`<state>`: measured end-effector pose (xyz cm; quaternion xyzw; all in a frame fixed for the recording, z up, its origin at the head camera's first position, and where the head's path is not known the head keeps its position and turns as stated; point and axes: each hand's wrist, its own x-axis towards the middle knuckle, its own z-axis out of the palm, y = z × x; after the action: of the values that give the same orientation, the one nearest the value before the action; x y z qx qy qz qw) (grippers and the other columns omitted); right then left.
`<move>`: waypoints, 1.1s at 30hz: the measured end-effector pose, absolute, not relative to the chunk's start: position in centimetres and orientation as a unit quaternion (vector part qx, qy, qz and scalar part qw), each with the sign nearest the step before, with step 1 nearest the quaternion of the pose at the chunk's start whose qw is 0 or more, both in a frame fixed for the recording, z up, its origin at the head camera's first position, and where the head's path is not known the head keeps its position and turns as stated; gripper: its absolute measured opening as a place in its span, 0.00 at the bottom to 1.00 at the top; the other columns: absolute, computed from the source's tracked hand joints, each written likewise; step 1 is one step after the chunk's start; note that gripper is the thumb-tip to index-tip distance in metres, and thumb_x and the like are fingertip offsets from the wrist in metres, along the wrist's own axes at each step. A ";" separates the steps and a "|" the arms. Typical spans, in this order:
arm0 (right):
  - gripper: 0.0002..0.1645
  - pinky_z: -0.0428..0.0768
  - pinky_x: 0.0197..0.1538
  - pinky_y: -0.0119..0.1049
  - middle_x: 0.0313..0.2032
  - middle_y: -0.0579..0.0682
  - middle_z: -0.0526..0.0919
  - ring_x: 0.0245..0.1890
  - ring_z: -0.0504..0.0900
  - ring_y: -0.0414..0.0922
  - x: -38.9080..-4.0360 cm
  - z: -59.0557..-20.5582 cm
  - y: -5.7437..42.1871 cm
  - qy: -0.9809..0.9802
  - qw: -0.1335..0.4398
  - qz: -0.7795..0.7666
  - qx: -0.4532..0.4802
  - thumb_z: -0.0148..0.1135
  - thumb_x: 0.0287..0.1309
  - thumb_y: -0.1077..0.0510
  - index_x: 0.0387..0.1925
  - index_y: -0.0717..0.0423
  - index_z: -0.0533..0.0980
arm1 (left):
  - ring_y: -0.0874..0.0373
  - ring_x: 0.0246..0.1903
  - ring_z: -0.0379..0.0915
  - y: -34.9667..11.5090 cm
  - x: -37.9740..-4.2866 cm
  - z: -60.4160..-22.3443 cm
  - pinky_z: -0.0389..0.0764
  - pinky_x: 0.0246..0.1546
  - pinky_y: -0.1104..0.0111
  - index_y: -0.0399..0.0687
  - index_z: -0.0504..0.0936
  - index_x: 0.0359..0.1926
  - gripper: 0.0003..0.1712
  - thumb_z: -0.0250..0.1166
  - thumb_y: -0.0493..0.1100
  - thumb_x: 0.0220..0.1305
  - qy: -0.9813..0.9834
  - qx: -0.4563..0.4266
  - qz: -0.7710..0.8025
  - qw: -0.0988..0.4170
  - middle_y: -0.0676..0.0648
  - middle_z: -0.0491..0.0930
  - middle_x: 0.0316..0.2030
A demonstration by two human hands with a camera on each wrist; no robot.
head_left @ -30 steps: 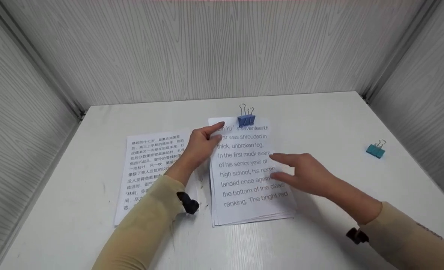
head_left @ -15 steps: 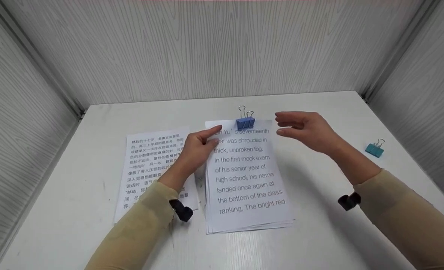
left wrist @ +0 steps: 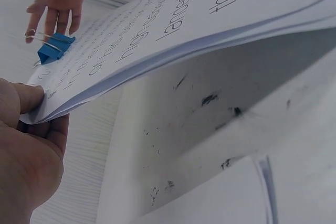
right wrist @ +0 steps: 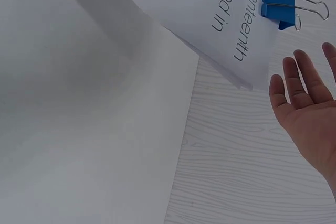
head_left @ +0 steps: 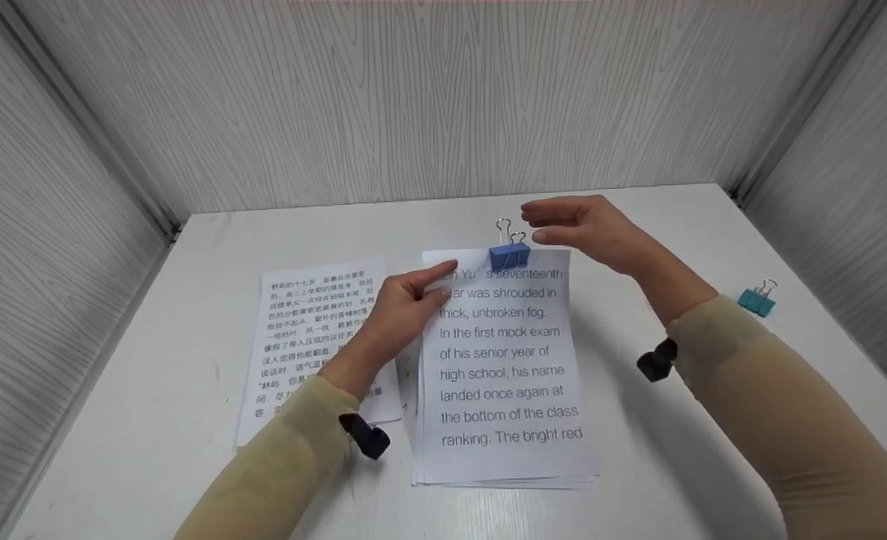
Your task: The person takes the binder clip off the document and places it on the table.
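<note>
My left hand (head_left: 398, 311) pinches the upper left corner of a stack of sheets (head_left: 507, 379) printed in English. In the left wrist view the thumb lies on top of the sheets, the fingers beneath, and the stack is held up above the table. A blue binder clip (head_left: 510, 256) grips the top edge, its wire handles standing up and away from the paper. Beside those handles my right hand (head_left: 597, 229) hovers with fingers extended. The right wrist view has this hand (right wrist: 310, 108) apart from the clip (right wrist: 279, 1), holding nothing.
A second paper stack (head_left: 316, 322), printed in Chinese, lies on the white table (head_left: 188, 375) to the left, partly under my left forearm. Toward the right edge lies a teal binder clip (head_left: 756, 301). Grey wood-grain panels (head_left: 443, 97) wall in the back and sides.
My right hand has gone from the stack's right edge up to beside the blue clip's handles. The stack and clip, held by my left hand, have shifted slightly right and nearer the camera.
</note>
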<state>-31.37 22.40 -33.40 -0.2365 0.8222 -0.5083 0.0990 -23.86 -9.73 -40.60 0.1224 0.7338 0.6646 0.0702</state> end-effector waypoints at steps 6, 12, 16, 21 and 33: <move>0.32 0.67 0.76 0.52 0.68 0.52 0.80 0.68 0.79 0.51 -32.0 -33.4 21.8 0.793 0.131 -0.536 -0.258 0.69 0.72 0.53 0.74 0.51 0.75 | 0.46 0.42 0.90 -9.6 -23.5 -40.3 0.89 0.37 0.64 0.60 0.80 0.71 0.26 0.64 0.37 0.77 0.720 0.138 0.675 0.082 0.47 0.88 0.55; 0.31 0.68 0.75 0.54 0.65 0.53 0.83 0.65 0.81 0.51 -32.3 -33.3 21.3 0.787 0.149 -0.538 -0.263 0.69 0.72 0.54 0.73 0.49 0.76 | 0.46 0.43 0.90 -9.4 -23.4 -40.4 0.89 0.38 0.64 0.59 0.81 0.71 0.26 0.64 0.36 0.77 0.716 0.138 0.679 0.083 0.47 0.88 0.56; 0.29 0.71 0.73 0.52 0.64 0.53 0.83 0.64 0.82 0.50 -32.3 -33.4 21.2 0.784 0.159 -0.541 -0.259 0.69 0.72 0.55 0.72 0.50 0.77 | 0.47 0.42 0.90 -9.3 -23.4 -40.4 0.88 0.37 0.65 0.60 0.81 0.70 0.26 0.65 0.36 0.76 0.721 0.137 0.675 0.082 0.48 0.87 0.58; 0.29 0.73 0.72 0.49 0.64 0.54 0.84 0.64 0.81 0.51 -32.3 -33.5 21.5 0.778 0.172 -0.548 -0.256 0.70 0.71 0.56 0.71 0.51 0.78 | 0.47 0.42 0.90 -9.2 -23.3 -40.5 0.88 0.36 0.66 0.61 0.81 0.70 0.26 0.65 0.37 0.77 0.717 0.135 0.678 0.086 0.48 0.87 0.56; 0.30 0.73 0.71 0.45 0.63 0.53 0.84 0.63 0.82 0.50 -32.3 -34.1 21.4 0.774 0.179 -0.559 -0.237 0.71 0.70 0.54 0.71 0.50 0.78 | 0.46 0.43 0.90 -9.1 -23.3 -41.0 0.89 0.38 0.65 0.62 0.81 0.71 0.26 0.64 0.37 0.77 0.708 0.145 0.685 0.092 0.47 0.87 0.56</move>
<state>-32.27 21.37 -34.14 -0.2371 0.7740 -0.5593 0.1786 -23.32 -9.06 -41.04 0.1450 0.7076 0.6855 0.0919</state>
